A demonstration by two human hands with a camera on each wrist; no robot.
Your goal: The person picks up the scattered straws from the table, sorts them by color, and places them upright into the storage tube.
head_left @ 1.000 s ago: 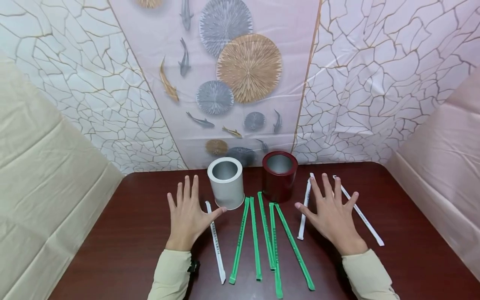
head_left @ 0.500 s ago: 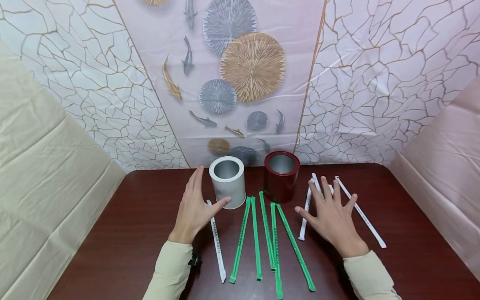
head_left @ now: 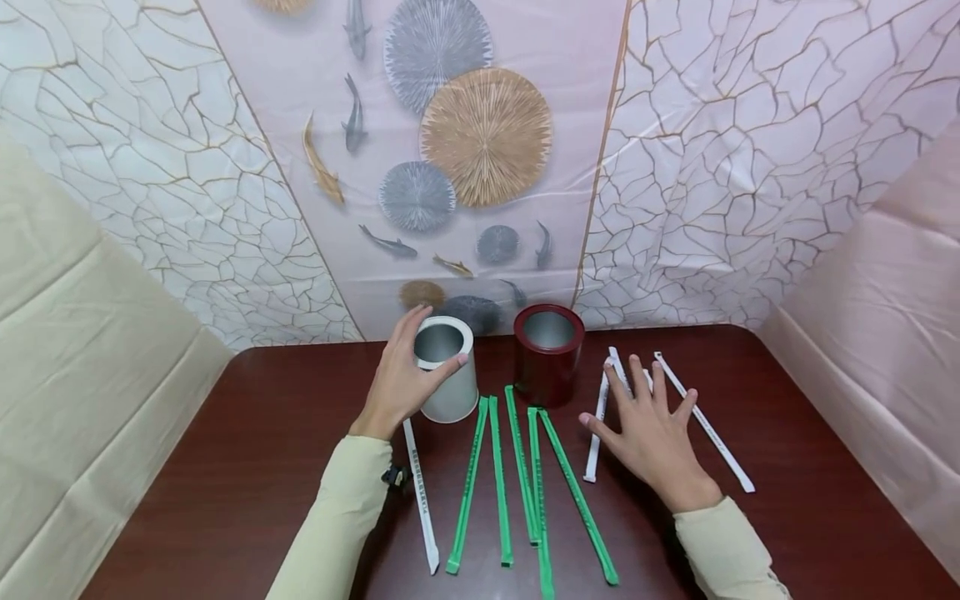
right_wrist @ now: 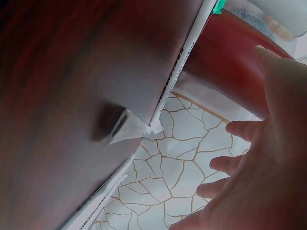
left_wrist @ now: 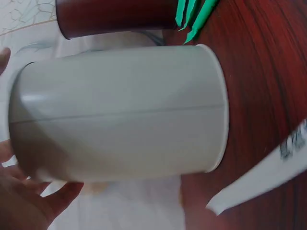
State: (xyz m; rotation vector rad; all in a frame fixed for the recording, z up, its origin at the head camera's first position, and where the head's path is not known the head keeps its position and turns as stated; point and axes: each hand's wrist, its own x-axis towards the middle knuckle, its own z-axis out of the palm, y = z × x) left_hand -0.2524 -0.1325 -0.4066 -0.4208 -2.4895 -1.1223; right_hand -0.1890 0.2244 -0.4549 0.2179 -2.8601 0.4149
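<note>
My left hand (head_left: 401, 382) is at the top of a white, lidless round tin (head_left: 456, 392), fingers along the left of its rim and thumb across the front. In the left wrist view the tin (left_wrist: 120, 115) fills the middle, the thumb tip slightly apart from it. A white paper-wrapped straw (head_left: 420, 500) lies below this hand. My right hand (head_left: 652, 433) hovers with spread fingers over several white wrapped straws (head_left: 595, 433), partly hiding them; it holds nothing. A dark red tin (head_left: 550, 371) stands right of the white one.
Several green wrapped straws (head_left: 577, 492) lie lengthwise between the hands, some overlapping. Another white straw (head_left: 708, 425) lies right of the right hand. A patterned cloth (head_left: 465, 167) hangs behind the dark red-brown table (head_left: 225, 467), with cream cloth (head_left: 90, 375) at the sides.
The left hand has turned and moved forward and right, from flat and spread beside the white tin to around its rim. The right hand stays nearly in place; the head view shifts slightly.
</note>
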